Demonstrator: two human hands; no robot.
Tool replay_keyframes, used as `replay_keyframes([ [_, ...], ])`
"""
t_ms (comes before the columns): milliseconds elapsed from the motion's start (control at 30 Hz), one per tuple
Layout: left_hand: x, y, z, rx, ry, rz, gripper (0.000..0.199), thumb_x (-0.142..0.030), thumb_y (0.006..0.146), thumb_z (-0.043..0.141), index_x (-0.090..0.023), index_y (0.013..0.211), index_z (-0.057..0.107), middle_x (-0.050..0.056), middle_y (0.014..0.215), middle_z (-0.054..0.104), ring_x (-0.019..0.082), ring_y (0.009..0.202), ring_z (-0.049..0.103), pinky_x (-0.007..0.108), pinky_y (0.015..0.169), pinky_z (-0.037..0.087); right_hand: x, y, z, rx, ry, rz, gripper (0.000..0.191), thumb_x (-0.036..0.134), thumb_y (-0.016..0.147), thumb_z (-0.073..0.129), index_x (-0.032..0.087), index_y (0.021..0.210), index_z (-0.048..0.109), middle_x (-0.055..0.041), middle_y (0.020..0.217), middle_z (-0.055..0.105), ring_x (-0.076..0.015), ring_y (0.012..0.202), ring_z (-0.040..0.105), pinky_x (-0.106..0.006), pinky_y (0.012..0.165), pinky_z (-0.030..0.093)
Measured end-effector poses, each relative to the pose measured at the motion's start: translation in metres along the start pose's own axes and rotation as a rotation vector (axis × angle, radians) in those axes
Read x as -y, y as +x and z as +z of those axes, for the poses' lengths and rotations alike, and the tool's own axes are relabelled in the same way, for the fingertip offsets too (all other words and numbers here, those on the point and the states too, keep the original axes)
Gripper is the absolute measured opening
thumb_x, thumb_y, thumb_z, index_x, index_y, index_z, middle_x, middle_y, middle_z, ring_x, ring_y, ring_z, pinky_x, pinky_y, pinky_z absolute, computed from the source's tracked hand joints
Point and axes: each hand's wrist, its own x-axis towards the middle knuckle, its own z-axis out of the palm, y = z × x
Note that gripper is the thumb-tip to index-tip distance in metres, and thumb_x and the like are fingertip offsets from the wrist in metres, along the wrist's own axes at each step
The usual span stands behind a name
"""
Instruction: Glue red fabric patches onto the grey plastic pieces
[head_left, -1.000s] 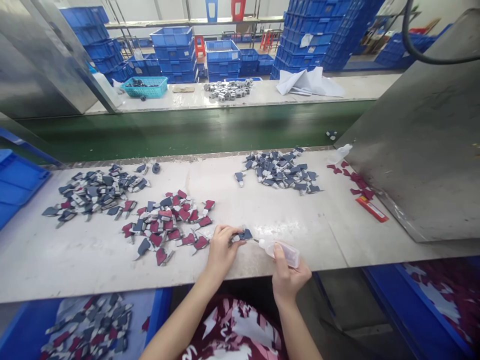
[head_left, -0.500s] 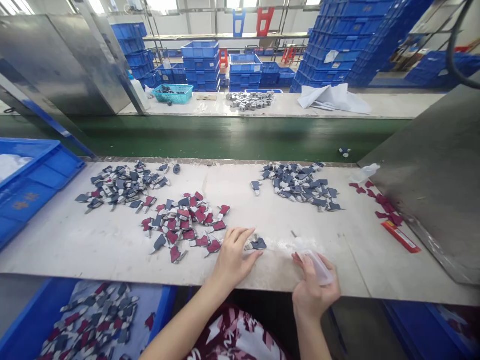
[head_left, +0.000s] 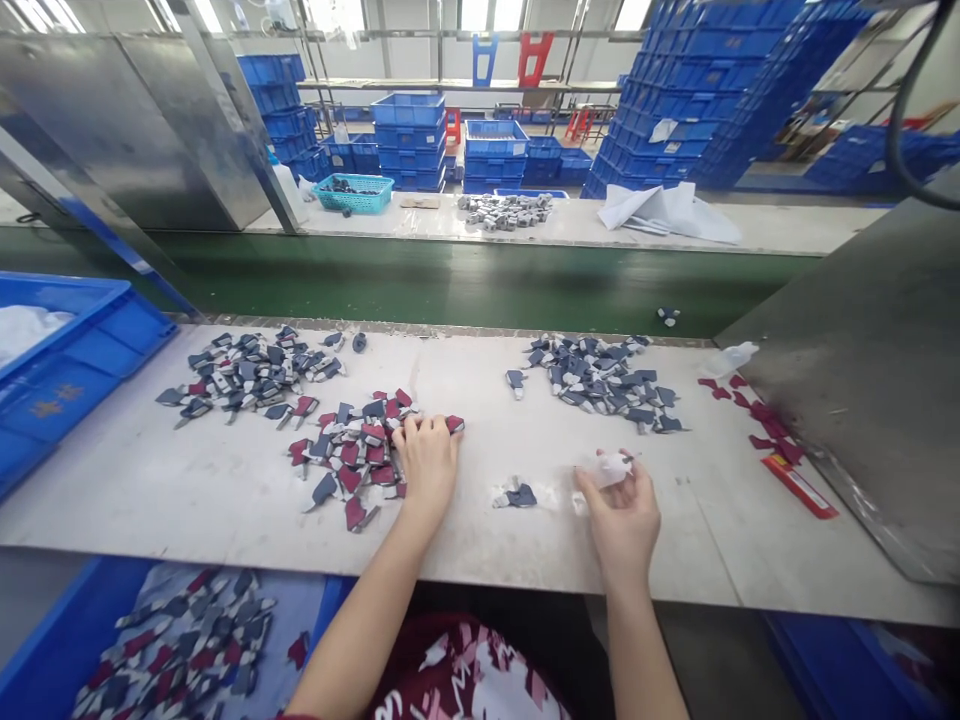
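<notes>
My left hand [head_left: 427, 455] lies over the right side of a pile of small maroon, navy and grey-white pieces [head_left: 349, 450], fingers a little apart and bent down onto them. A maroon piece [head_left: 454, 424] shows beside its fingers; what lies under the fingertips is hidden. My right hand [head_left: 624, 515], above the table to the right, is closed around a small translucent squeeze bottle [head_left: 613, 468], slightly blurred. Between my hands, one or more navy and white pieces [head_left: 517, 494] lie by a shiny wet-looking patch on the table.
A navy and grey pile [head_left: 240, 370] lies at the left, another navy pile [head_left: 600, 375] at the right. Maroon scraps [head_left: 769, 420] and a red packet [head_left: 799, 487] are by the metal panel [head_left: 862, 400]. Blue crates [head_left: 75, 340] flank the table; a green strip [head_left: 450, 285] runs behind.
My left hand has moved left and away from me, from beside the lone navy piece onto the maroon pile. My right hand has turned the bottle and lifted it away from me.
</notes>
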Motion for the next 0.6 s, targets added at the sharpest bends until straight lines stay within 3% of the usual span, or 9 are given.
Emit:
replay_keyframes([
  [100, 0.002, 0.001, 0.001, -0.025, -0.145, 0.033, 0.014, -0.021, 0.088, 0.068, -0.017, 0.101, 0.070, 0.011, 0.103, 0.076, 0.033, 0.107, 0.061, 0.050, 0.094, 0.044, 0.015, -0.017, -0.005, -0.153, -0.161, -0.142, 0.109, 0.050, 0.062, 0.085, 0.017, 0.151, 0.031, -0.0197, 0.145, 0.049, -0.0329, 0.133, 0.048, -0.052, 0.107, 0.045],
  [167, 0.002, -0.002, -0.002, -0.081, -0.320, 0.094, 0.017, -0.017, 0.083, 0.073, -0.019, 0.100, 0.070, 0.009, 0.101, 0.077, 0.030, 0.104, 0.065, 0.046, 0.092, 0.048, 0.030, -0.032, -0.008, -0.295, -0.247, -0.302, 0.106, 0.050, 0.064, 0.085, 0.016, 0.150, 0.033, -0.0202, 0.143, 0.049, -0.0341, 0.131, 0.049, -0.053, 0.101, 0.048],
  [200, 0.000, -0.006, -0.006, -0.112, -0.426, 0.134, 0.021, -0.015, 0.081, 0.074, -0.019, 0.101, 0.069, 0.007, 0.099, 0.078, 0.028, 0.101, 0.067, 0.043, 0.090, 0.051, 0.038, -0.040, -0.009, -0.308, -0.255, -0.369, 0.099, 0.048, 0.067, 0.084, 0.016, 0.148, 0.038, -0.0197, 0.138, 0.053, -0.0334, 0.125, 0.053, -0.052, 0.097, 0.051],
  [233, -0.002, -0.011, -0.011, -0.138, -0.534, 0.179, 0.025, -0.014, 0.080, 0.075, -0.020, 0.104, 0.068, 0.005, 0.098, 0.078, 0.025, 0.096, 0.069, 0.039, 0.087, 0.054, 0.046, -0.047, -0.008, -0.250, -0.238, -0.404, 0.087, 0.047, 0.071, 0.081, 0.017, 0.145, 0.044, -0.0180, 0.131, 0.058, -0.0313, 0.117, 0.057, -0.050, 0.093, 0.053],
  [333, -0.011, -0.034, -0.032, -0.187, -0.767, 0.332, 0.032, -0.015, 0.082, 0.073, -0.022, 0.113, 0.065, 0.002, 0.096, 0.079, 0.019, 0.084, 0.074, 0.032, 0.082, 0.059, 0.067, -0.062, -0.003, 0.239, -0.062, -0.318, 0.057, 0.042, 0.087, 0.067, 0.023, 0.139, 0.054, -0.0123, 0.122, 0.064, -0.0242, 0.106, 0.064, -0.039, 0.083, 0.058],
  [400, -0.016, -0.050, -0.048, -0.204, -0.805, 0.434, 0.029, -0.016, 0.086, 0.069, -0.023, 0.114, 0.065, 0.002, 0.096, 0.080, 0.018, 0.083, 0.075, 0.031, 0.081, 0.060, 0.078, -0.066, 0.001, 0.464, 0.086, -0.243, 0.045, 0.038, 0.091, 0.063, 0.026, 0.135, 0.059, -0.0091, 0.117, 0.067, -0.0216, 0.104, 0.066, -0.036, 0.083, 0.059],
  [467, -0.018, -0.062, -0.060, -0.220, -0.803, 0.510, 0.025, -0.017, 0.088, 0.067, -0.023, 0.112, 0.067, 0.003, 0.096, 0.080, 0.018, 0.084, 0.076, 0.029, 0.081, 0.061, 0.088, -0.069, 0.002, 0.567, 0.194, -0.216, 0.035, 0.034, 0.092, 0.062, 0.027, 0.126, 0.067, -0.0072, 0.111, 0.070, -0.0207, 0.101, 0.067, -0.034, 0.084, 0.059],
  [600, -0.019, -0.073, -0.073, -0.206, -0.893, 0.543, 0.023, -0.016, 0.084, 0.073, -0.023, 0.106, 0.070, 0.002, 0.093, 0.080, 0.017, 0.081, 0.077, 0.026, 0.077, 0.062, 0.101, -0.075, -0.004, 0.598, 0.298, -0.229, 0.025, 0.029, 0.092, 0.062, 0.028, 0.115, 0.073, -0.0050, 0.102, 0.072, -0.0190, 0.091, 0.069, -0.031, 0.078, 0.059],
])
